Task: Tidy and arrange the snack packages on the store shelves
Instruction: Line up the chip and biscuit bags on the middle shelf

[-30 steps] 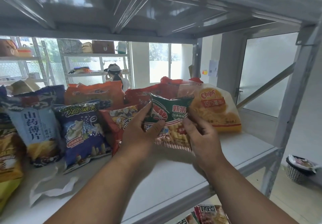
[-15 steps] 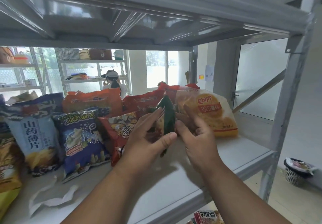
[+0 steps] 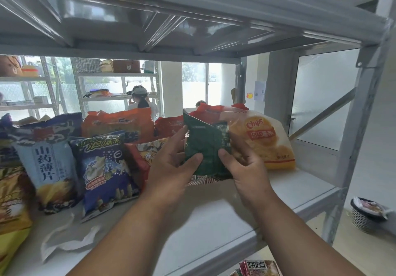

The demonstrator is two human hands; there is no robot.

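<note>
The green snack packet (image 3: 203,153) is held just above the shelf (image 3: 214,222), plain back toward the camera, long axis roughly upright and tipped left; left hand (image 3: 171,168) and right hand (image 3: 242,166) pinch its two side edges; better to turn its printed face outward, then stand it between the red bag (image 3: 141,153) and yellow chips bag (image 3: 263,140).

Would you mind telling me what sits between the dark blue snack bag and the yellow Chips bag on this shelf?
In the head view, between the dark blue bag and the Chips bag are a red bag and the green package held by both hands.
</note>
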